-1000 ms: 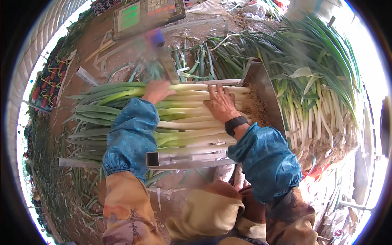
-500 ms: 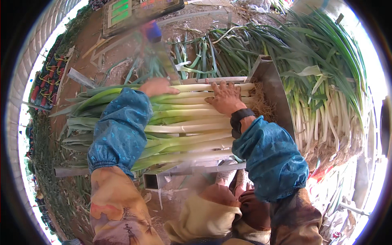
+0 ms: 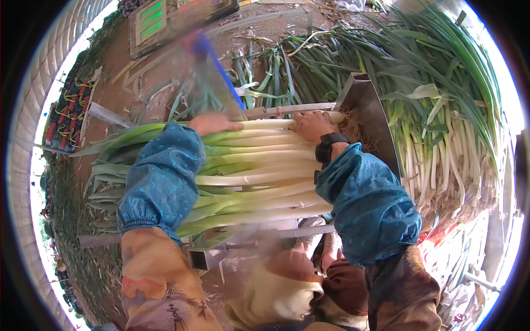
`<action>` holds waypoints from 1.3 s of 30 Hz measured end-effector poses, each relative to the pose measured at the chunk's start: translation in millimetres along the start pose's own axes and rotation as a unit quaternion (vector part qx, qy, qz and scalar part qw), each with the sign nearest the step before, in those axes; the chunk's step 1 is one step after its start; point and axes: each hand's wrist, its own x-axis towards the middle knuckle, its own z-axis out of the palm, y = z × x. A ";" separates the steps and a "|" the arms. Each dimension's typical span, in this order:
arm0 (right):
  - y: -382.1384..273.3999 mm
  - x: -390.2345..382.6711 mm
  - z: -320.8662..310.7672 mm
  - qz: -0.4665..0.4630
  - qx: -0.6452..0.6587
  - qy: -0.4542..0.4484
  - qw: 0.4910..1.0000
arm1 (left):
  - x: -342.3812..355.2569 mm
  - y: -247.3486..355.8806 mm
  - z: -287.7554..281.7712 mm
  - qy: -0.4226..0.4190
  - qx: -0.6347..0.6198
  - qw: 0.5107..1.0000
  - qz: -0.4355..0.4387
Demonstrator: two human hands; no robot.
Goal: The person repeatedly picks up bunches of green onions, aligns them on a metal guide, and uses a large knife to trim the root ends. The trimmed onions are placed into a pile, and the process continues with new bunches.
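Observation:
Large green onions (image 3: 259,179) lie side by side across a metal frame, green leaves to the left and white stems to the right. My left hand (image 3: 214,123) is closed over the far stalks, where green turns pale, with its thumb pointing right. Farther right, my right hand (image 3: 313,126) has its fingers bent over the white part of the far stalks, close to the roots (image 3: 355,129). The fingertips of both hands are partly hidden. An upright metal plate (image 3: 376,118) stands at the root end.
Another heap of green onions (image 3: 436,127) lies beyond the plate on the right. A scale with a lit display (image 3: 152,25) stands at the far left. A blurred, blue-edged object (image 3: 218,69) rises behind my left hand. An open-ended square metal tube (image 3: 200,259) juts out near my legs.
My right hand has gone from spread fingers to fingers bent over the far stalks, shifting slightly right. My left hand stays in place. The blue-edged object has moved and shows more blue.

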 end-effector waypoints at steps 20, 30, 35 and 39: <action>-14.7 -5.6 -19.1 0.051 -0.014 -0.042 0.998 | -166.5 -30.8 45.6 0.246 0.115 0.936 -0.226; -58.6 -124.6 -132.6 -0.053 -0.010 0.081 0.995 | -177.5 8.1 70.0 0.297 0.097 0.939 -0.146; -4.7 -227.2 -149.0 -0.096 -0.033 0.235 0.967 | -176.5 51.7 106.0 0.307 0.141 0.940 0.042; 21.7 -303.6 -122.5 -0.034 0.018 0.326 0.945 | -165.6 39.2 112.6 0.386 0.114 0.910 0.100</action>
